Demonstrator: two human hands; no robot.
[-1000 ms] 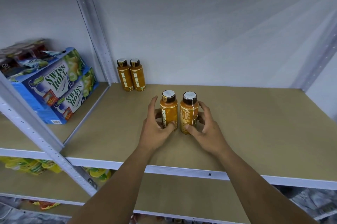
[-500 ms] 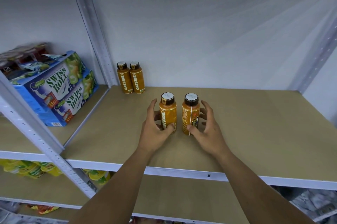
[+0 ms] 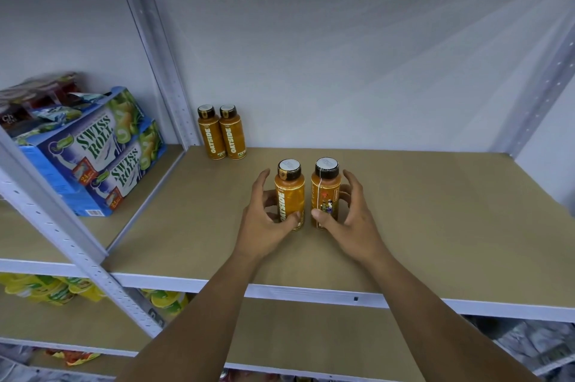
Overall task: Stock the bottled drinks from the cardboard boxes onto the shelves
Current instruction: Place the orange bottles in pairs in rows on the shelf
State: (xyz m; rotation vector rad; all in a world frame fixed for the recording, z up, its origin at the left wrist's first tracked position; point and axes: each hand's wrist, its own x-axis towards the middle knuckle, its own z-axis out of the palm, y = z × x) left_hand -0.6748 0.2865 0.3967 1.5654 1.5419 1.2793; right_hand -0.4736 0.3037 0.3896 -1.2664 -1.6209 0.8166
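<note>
While only four bottles are up, most of the shelf (image 3: 435,210) is left to fill.
The left hand (image 3: 264,221) curls round the left bottle (image 3: 290,195) and the right hand (image 3: 350,219) round the right bottle (image 3: 325,191), both seemingly standing mid-shelf, their bases partly hidden. Beyond, the back pair (image 3: 221,134) stands in the left corner against the wall. No cardboard boxes show.

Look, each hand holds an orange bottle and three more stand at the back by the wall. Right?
Not quite: the head view shows two back bottles by the wall, not three. The left hand holds the near left bottle, and the right hand holds the near right bottle.
</note>
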